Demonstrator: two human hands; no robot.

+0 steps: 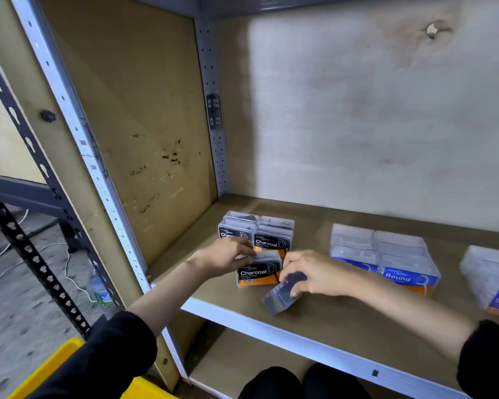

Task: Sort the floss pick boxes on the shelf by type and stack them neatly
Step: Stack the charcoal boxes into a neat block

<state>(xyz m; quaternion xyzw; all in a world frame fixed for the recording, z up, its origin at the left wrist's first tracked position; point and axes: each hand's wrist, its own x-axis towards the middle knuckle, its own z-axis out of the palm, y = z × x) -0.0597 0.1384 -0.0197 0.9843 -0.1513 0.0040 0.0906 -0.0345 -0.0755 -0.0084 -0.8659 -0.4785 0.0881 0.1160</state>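
Black sleeves are framing the lower corners, with both forearms reaching onto the brown shelf board. Left hand is pinching the top edge of an upright Charcoal box, which is standing just in front of the Charcoal stack at the board's back left. Right hand is curling its fingers round a dark tilted box just right of the upright one, near the front edge. Round boxes are sitting well to the right in a clear-lidded block, and a purple-labelled group is lying at the right margin.
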